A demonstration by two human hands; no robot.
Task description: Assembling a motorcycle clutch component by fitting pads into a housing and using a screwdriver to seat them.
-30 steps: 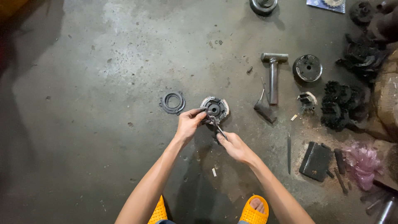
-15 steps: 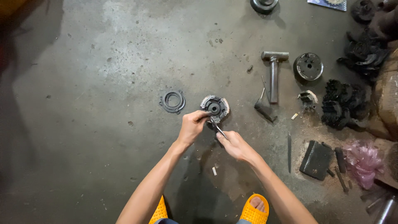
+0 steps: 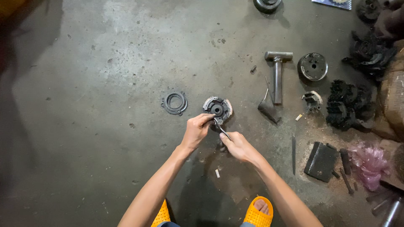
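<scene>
Both bare forearms reach from the near edge toward the middle of the scene, converging. Left hand [image 3: 196, 131] sits palm down, wrist slightly bent, fingers curled, thumb and forefinger stretched to the right and pinched together at the tips. Right hand [image 3: 238, 146] is just right of and slightly nearer than the left, closed in a loose fist, knuckles up, thumb side pointing far-left toward the left fingertips. The hands are close but not touching. Right forearm runs diagonally to the near right, left forearm to the near left. Feet in orange sandals at the near edge.
</scene>
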